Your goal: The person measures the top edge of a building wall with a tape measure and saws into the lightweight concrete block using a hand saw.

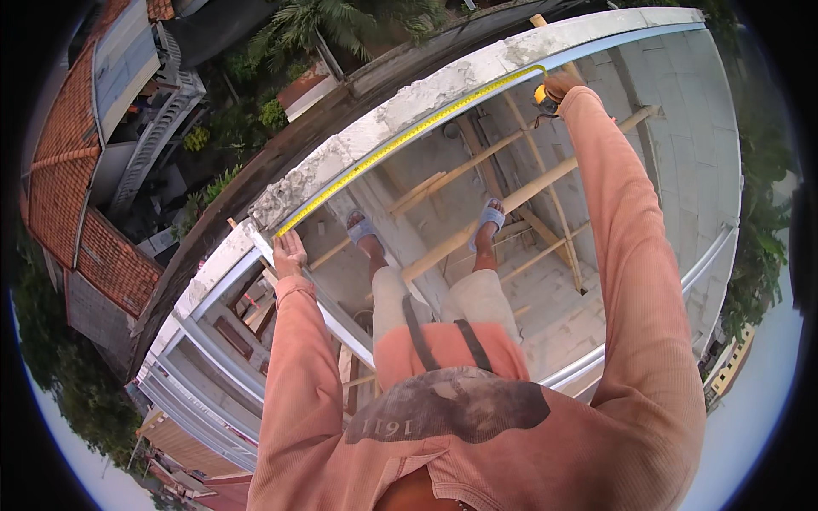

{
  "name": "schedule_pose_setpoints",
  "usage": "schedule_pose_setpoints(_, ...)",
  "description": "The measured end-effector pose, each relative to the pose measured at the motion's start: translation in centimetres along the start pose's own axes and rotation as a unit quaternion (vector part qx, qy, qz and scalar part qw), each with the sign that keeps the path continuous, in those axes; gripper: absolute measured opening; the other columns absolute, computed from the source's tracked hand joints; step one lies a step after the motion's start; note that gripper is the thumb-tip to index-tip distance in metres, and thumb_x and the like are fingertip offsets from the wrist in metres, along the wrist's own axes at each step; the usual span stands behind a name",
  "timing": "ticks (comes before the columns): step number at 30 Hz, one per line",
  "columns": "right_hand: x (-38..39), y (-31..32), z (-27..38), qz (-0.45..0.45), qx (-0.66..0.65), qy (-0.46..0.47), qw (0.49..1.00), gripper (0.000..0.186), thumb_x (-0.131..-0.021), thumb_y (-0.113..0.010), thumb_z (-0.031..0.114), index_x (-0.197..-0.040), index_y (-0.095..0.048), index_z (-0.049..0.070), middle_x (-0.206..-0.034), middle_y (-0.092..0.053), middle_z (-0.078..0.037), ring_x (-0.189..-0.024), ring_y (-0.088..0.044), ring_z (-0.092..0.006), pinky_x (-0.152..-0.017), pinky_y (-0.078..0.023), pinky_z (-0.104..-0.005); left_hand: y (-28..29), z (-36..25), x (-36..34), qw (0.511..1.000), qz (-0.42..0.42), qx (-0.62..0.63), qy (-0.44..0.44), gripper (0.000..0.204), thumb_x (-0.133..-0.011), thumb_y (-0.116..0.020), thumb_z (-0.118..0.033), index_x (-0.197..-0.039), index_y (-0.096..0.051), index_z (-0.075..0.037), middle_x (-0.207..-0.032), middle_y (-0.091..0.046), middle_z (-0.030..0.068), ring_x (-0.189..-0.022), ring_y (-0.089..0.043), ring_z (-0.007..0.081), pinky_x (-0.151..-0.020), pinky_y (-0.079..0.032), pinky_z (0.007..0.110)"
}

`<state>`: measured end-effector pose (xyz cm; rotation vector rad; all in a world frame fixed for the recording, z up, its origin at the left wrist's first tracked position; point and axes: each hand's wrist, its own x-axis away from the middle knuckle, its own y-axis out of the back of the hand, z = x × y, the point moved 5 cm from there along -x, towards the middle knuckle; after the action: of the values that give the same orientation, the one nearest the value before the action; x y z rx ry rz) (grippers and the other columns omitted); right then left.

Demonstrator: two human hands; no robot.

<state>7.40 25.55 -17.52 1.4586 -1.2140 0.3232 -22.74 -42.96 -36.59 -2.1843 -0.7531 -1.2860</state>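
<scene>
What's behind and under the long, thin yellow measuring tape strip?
Behind the long, thin yellow measuring tape strip is a rough, pale-grey concrete wall top. Whatever lies directly under the strip is covered.

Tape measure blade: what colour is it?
The tape measure blade is bright yellow with small dark markings; best seen in the head view.

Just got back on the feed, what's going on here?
A person has a yellow tape drawn out along the rough top of a wall, beside a pale metal strip. The right hand holds the tape case at the far end; the left hand is at the near end, though its exact grip is unclear. Wooden poles show below, around the person's sandals.
</scene>
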Motion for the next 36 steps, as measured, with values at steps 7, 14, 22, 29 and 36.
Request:
schedule_pose_setpoints(7,-0.4,1.9,1.1,-0.019,0.041,0.039,0.998,0.034,-0.093,-0.056,0.027,-0.105,-0.077,0.003,-0.117,-0.074,-0.019,-0.105,-0.073,-0.0353,-0.084,-0.057,-0.0438,0.9,-0.5,-1.5,0.999,-0.028,-0.023,-0.003,0.023,-0.108,-0.054,-0.016,-0.125,-0.064,-0.005,-0.129,-0.07,0.0142,-0.12,-0.069,0.0327,-0.103,-0.059,0.05)
schedule_pose_setpoints(14,-0.2,2.7,1.0,-0.033,0.054,0.06,0.996,0.034,-0.092,-0.059,0.03,-0.106,-0.077,0.004,-0.116,-0.075,-0.019,-0.103,-0.073,-0.0345,-0.085,-0.057,-0.043,0.4,-0.4,-1.5,1.0,-0.009,-0.011,0.007,0.021,-0.107,-0.056,-0.016,-0.122,-0.065,-0.004,-0.127,-0.071,0.0135,-0.116,-0.071,0.0315,-0.101,-0.06,0.05)
schedule_pose_setpoints(22,7.9,-4.6,-2.0,0.049,-0.455,-0.134,0.879,0.035,-0.096,-0.058,0.037,-0.103,-0.073,0.006,-0.089,-0.069,-0.014,-0.076,-0.068,-0.0272,-0.067,-0.053,-0.039,-0.3,0.9,-0.6,0.995,0.039,-0.026,0.092,0.033,-0.111,-0.037,-0.023,-0.133,-0.053,-0.004,-0.135,-0.065,0.0138,-0.129,-0.062,0.035,-0.113,-0.047,0.056)
schedule_pose_setpoints(29,32.1,-10.4,5.3,0.028,-0.549,-0.104,0.829,0.046,-0.096,-0.058,0.043,-0.087,-0.069,-0.001,-0.072,-0.065,-0.015,-0.069,-0.062,-0.026,-0.071,-0.049,-0.0407,2.6,4.7,2.9,0.992,0.081,-0.055,0.074,0.022,-0.111,-0.041,-0.024,-0.122,-0.053,-0.009,-0.127,-0.066,0.0108,-0.127,-0.062,0.0327,-0.113,-0.047,0.059)
schedule_pose_setpoints(36,45.0,-14.2,18.8,0.014,-0.624,-0.18,0.76,0.056,-0.097,-0.059,0.054,-0.086,-0.07,0.0,-0.076,-0.068,-0.023,-0.072,-0.068,-0.0396,-0.068,-0.05,-0.0457,-0.3,8.0,6.2,0.984,0.112,-0.103,0.095,0.021,-0.11,-0.045,-0.024,-0.124,-0.054,-0.011,-0.128,-0.066,0.0097,-0.124,-0.064,0.0307,-0.111,-0.047,0.057)
